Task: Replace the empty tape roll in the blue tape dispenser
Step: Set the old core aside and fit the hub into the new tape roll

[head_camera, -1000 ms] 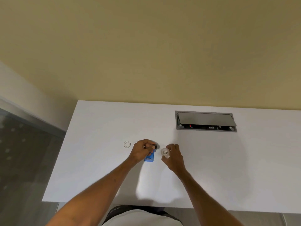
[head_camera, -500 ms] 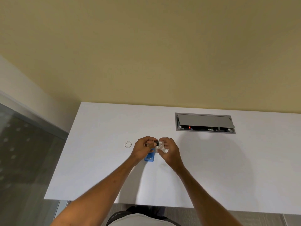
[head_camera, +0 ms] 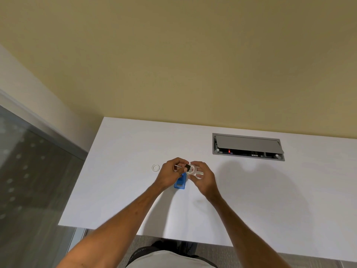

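Hands (head_camera: 172,174) now joined over dispenser (head_camera: 180,183) (mid-desk), edges far.

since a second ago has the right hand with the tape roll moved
Yes. The right hand has carried the tape roll leftward, closing the gap to the left hand above the blue tape dispenser, which stays on the table.

Left hand (head_camera: 171,174), right hand (head_camera: 202,177) — pinching, fingertips meeting.
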`<act>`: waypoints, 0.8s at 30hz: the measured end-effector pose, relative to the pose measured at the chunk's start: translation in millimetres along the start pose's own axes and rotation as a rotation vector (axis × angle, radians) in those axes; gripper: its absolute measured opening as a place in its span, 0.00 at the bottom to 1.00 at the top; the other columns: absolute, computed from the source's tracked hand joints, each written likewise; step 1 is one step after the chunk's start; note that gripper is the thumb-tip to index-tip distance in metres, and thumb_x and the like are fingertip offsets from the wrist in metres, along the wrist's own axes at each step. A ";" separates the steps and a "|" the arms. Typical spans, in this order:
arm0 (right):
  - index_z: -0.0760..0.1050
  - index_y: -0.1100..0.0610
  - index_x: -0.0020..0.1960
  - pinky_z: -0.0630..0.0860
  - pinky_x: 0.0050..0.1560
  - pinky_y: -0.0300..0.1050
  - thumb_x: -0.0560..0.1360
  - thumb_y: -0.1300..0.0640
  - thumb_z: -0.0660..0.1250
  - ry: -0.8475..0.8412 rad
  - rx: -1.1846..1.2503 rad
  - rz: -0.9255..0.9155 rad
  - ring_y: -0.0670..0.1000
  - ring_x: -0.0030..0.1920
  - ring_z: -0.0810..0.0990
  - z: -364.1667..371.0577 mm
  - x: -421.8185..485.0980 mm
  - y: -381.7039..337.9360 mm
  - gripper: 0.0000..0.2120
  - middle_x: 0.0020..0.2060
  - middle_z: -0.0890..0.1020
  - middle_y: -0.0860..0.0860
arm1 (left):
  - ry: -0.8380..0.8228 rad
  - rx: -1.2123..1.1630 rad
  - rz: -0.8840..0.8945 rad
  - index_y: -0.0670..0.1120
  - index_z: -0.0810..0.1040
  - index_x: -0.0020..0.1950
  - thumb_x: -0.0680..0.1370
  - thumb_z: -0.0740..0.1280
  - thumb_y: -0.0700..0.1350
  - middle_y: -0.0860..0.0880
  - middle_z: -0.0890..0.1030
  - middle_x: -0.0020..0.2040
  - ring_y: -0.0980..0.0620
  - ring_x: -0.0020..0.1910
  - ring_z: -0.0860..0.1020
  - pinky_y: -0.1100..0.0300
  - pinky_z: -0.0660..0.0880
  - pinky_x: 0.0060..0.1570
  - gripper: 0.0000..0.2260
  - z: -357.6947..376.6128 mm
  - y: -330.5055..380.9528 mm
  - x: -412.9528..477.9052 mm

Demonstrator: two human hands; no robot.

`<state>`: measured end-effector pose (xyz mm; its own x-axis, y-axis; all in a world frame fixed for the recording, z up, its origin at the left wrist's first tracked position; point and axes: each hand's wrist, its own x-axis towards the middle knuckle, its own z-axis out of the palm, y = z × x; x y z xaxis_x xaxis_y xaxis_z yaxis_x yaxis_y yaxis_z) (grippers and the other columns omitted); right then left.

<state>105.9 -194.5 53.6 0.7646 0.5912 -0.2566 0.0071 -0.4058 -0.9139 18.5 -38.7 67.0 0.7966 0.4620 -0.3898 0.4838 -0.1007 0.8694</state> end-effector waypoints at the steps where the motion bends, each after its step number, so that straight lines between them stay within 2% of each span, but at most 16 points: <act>1: 0.77 0.62 0.66 0.81 0.66 0.58 0.74 0.66 0.78 0.004 0.000 0.005 0.57 0.61 0.83 -0.7 0.7 -0.8 0.22 0.62 0.82 0.57 | 0.003 0.004 0.000 0.46 0.85 0.61 0.82 0.71 0.39 0.47 0.88 0.55 0.45 0.57 0.85 0.58 0.82 0.55 0.09 0.2 0.6 0.4; 4: 0.77 0.61 0.66 0.80 0.67 0.58 0.74 0.66 0.78 0.008 -0.005 0.020 0.57 0.62 0.83 -2.4 3.5 -4.2 0.23 0.62 0.82 0.57 | 0.013 -0.010 -0.018 0.45 0.85 0.61 0.82 0.71 0.39 0.46 0.88 0.56 0.43 0.58 0.85 0.54 0.85 0.56 0.09 -0.4 1.2 1.6; 8: 0.76 0.59 0.68 0.81 0.66 0.54 0.74 0.64 0.78 0.008 -0.020 0.028 0.56 0.62 0.82 -3.6 5.4 -8.3 0.24 0.63 0.82 0.55 | 0.028 -0.015 -0.042 0.44 0.85 0.61 0.82 0.71 0.39 0.45 0.88 0.57 0.42 0.60 0.85 0.45 0.85 0.61 0.09 -0.3 0.0 3.2; 13: 0.77 0.55 0.69 0.81 0.62 0.46 0.77 0.62 0.75 0.023 -0.013 0.021 0.54 0.62 0.83 -2.8 4.7 -9.4 0.21 0.63 0.82 0.52 | 0.034 -0.055 -0.046 0.42 0.85 0.63 0.83 0.70 0.39 0.44 0.88 0.58 0.41 0.60 0.86 0.44 0.85 0.62 0.09 0.8 0.0 3.9; 19: 0.76 0.58 0.62 0.83 0.60 0.55 0.74 0.61 0.79 0.026 -0.029 0.038 0.55 0.55 0.84 -3.7 3.5 -2.6 0.19 0.55 0.85 0.54 | 0.093 -0.118 -0.050 0.42 0.85 0.61 0.83 0.69 0.38 0.45 0.89 0.57 0.42 0.59 0.86 0.47 0.86 0.60 0.08 -1.8 1.3 5.9; 21: 0.75 0.58 0.67 0.82 0.62 0.56 0.74 0.63 0.78 0.036 -0.044 0.009 0.56 0.58 0.83 -3.6 2.8 -1.4 0.23 0.58 0.84 0.55 | 0.093 -0.120 -0.057 0.42 0.85 0.61 0.83 0.69 0.38 0.44 0.89 0.57 0.41 0.59 0.86 0.46 0.86 0.61 0.08 -3.6 1.0 6.7; 24: 0.71 0.64 0.75 0.80 0.67 0.56 0.76 0.68 0.75 0.045 -0.082 -0.063 0.59 0.63 0.81 -3.6 3.7 -0.8 0.29 0.65 0.80 0.60 | 0.081 -0.113 -0.064 0.41 0.84 0.62 0.83 0.69 0.38 0.43 0.88 0.57 0.40 0.60 0.86 0.45 0.85 0.62 0.08 -5.3 -0.3 7.0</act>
<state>111.0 -194.5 54.5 0.7890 0.5863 -0.1834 0.1073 -0.4254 -0.8986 22.1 -30.8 65.6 0.7313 0.5343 -0.4239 0.4855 0.0288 0.8738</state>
